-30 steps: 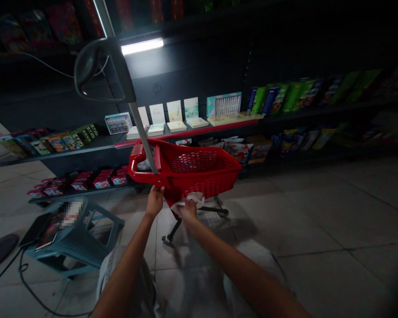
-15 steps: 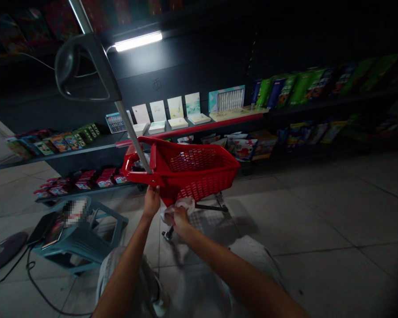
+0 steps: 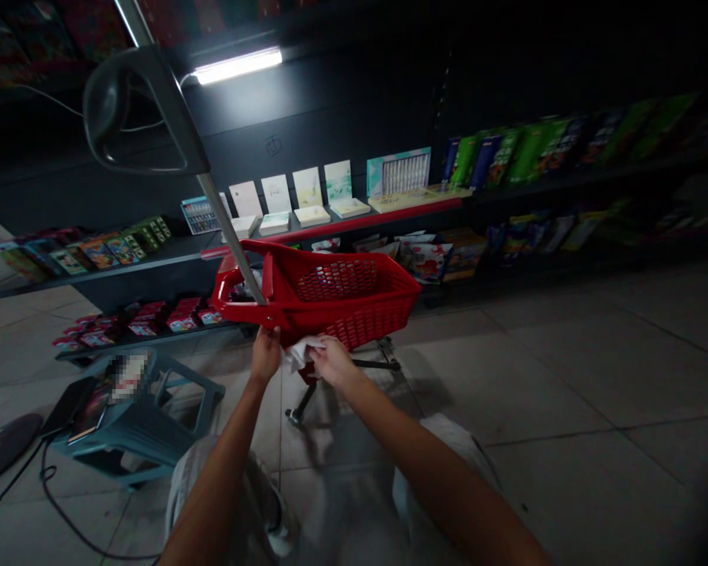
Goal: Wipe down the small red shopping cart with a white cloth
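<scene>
Gripping the cart (image 3: 354,303) edge, left hand (image 3: 265,355) adjoins cloth (image 3: 300,351) in right hand (image 3: 330,362).

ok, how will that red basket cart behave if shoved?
Probably rolls easily: the red basket cart sits on a wheeled frame over smooth tile. Likely light: perforated plastic. Could tip, given the tall handle; left hand holds its edge, right hand a white cloth.

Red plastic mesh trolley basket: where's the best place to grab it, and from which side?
Solid rim band at the near corner of the red plastic mesh basket, beside the base of the grey metal pole; come from the near side, underneath. It is thick and unperforated; the left hand holds it there, the right hand a white cloth.
</scene>
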The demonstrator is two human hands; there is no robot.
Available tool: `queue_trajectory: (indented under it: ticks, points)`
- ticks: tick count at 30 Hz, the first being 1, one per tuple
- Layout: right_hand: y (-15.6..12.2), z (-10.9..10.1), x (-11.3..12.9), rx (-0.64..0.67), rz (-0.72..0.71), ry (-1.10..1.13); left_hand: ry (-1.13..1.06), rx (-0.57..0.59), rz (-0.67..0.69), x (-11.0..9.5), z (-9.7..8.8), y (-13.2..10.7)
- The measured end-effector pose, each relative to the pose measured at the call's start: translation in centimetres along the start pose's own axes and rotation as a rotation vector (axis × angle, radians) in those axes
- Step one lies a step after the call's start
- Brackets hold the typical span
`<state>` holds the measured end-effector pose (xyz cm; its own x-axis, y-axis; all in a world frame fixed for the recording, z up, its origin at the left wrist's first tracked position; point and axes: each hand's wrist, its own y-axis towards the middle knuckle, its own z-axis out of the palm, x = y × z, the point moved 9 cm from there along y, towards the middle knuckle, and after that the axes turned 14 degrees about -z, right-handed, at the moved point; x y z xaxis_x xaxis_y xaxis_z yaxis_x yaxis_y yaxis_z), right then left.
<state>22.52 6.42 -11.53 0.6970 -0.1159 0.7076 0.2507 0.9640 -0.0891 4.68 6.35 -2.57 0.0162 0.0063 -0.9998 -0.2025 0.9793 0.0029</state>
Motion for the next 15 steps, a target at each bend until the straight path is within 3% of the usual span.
queue_trajectory:
  ticks: [4,9,12,15]
  points:
    - [2.2,-2.1,5.2,-0.092,0.023,0.118,-0.01,0.016,-0.035,0.5,-0.3,0.1]
    - [4.2,-7.1,12.6,-0.246,-0.087,0.136,0.066,0.04,-0.019,1.2,-0.8,0.5]
    - [4.7,-10.6,17.0,-0.342,-0.242,0.001,0.242,0.044,0.049,1.1,-1.0,0.6]
    - [4.1,-12.7,22.6,-0.371,-0.527,-0.399,0.326,0.016,0.088,1.1,-1.6,0.7]
